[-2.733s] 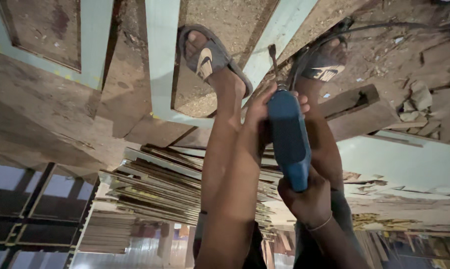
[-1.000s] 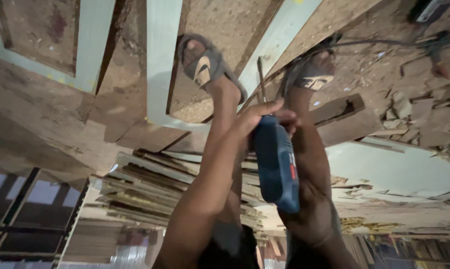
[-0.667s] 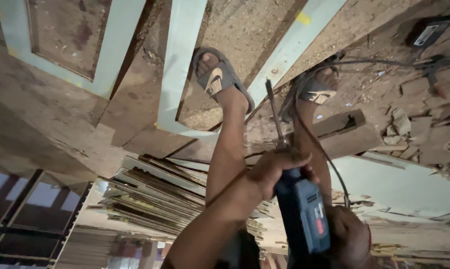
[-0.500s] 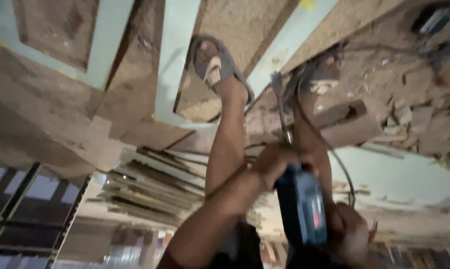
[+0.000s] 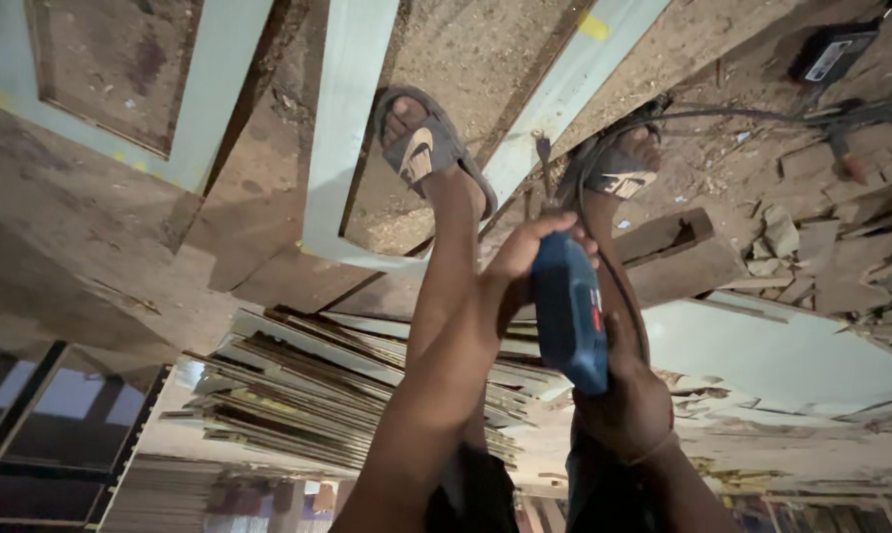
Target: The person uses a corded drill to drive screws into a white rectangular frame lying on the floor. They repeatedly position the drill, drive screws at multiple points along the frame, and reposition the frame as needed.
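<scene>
I see the blue power drill [image 5: 569, 311] held in both hands, its bit [image 5: 543, 163] pointing away from me toward the sawdust-covered floor [image 5: 466, 59] between my two sandalled feet. My left hand [image 5: 535, 257] wraps the front of the drill body, fingers curled shut around it near the chuck. My right hand [image 5: 624, 405] closes on the rear handle — the grip there is tight, and a black cord [image 5: 614, 286] runs out past it and loops up toward the right sandal [image 5: 619, 173].

Just beyond the bit tip lies a pale green door frame [image 5: 342, 148], its rails running either side of the left sandal [image 5: 426, 148], which stands on the sawdust inside the frame. Away from the right-hand grip, a wooden block [image 5: 678, 252] sits among scattered wood offcuts [image 5: 801, 237], with a pale green panel [image 5: 781, 345] nearer me. On the left-hand side of the drill, a stack of thin wooden strips [image 5: 308, 395] lies well apart from both hands.
</scene>
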